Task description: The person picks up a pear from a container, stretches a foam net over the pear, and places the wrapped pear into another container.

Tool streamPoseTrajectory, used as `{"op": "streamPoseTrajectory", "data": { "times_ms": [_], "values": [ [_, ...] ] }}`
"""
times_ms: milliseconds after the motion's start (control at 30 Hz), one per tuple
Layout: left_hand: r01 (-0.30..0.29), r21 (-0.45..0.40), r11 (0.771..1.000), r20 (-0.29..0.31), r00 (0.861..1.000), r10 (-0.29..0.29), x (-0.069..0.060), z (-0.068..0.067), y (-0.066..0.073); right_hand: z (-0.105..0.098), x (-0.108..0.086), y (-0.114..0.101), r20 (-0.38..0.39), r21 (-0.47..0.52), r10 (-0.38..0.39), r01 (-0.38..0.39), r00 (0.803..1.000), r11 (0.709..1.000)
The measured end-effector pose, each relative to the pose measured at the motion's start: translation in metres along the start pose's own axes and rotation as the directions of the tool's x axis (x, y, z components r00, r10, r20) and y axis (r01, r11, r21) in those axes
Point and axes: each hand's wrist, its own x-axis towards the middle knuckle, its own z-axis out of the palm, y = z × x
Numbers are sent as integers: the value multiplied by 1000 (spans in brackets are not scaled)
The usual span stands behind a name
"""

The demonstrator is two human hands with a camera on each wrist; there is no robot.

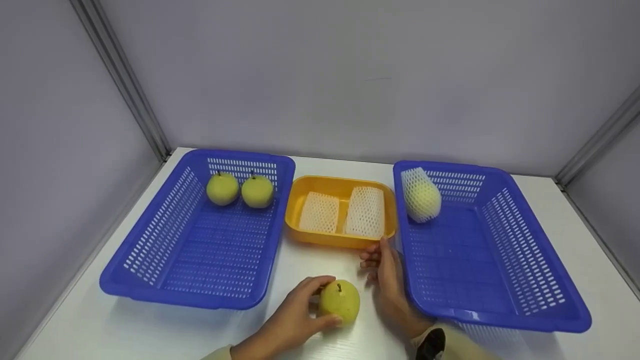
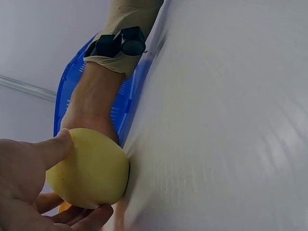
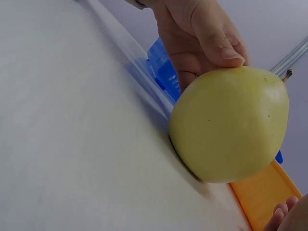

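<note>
Now my left hand pinches a round yellow-green pear; a white foam-mesh sleeve lies beyond my loosely bent right hand.

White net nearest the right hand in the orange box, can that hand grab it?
Probably yes: the right hand looks empty, it's beside the open-topped orange box, and nothing covers the white net.

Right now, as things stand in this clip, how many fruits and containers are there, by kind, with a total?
Bare yellow-green fruits: 3, one held by the left hand
Net-wrapped fruit: 1
Blue baskets: 2
Orange tray: 1
Total: 7
</note>
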Motion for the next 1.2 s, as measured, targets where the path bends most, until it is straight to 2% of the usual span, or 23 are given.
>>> {"op": "streamPoseTrajectory", "data": {
  "times_ms": [267,400,567,700,867,1000,1200],
  "values": [
    [-13,-12,1000,-8,1000,13,0,0,-1,3,3,2,-39,35,35,-34,999,999],
    [-13,-14,1000,4,1000,13,0,-2,0,5,2,3,-52,7,21,-21,998,1000],
    [15,-37,999,30,999,-14,-1,-5,2,7,1,5,-69,29,-2,4,998,1000],
    [30,-82,996,-3,1000,-31,-2,-8,6,7,1,4,-82,38,11,-8,997,999],
    [4,-116,993,-95,995,-15,-2,-16,24,8,3,6,-91,75,-9,16,996,997],
    [-8,-67,998,-114,993,0,1,-28,45,8,3,7,-79,125,-3,13,997,992],
    [-28,5,1000,-132,991,29,20,-55,78,6,2,4,-69,35,10,-8,998,999]
  ]
}}
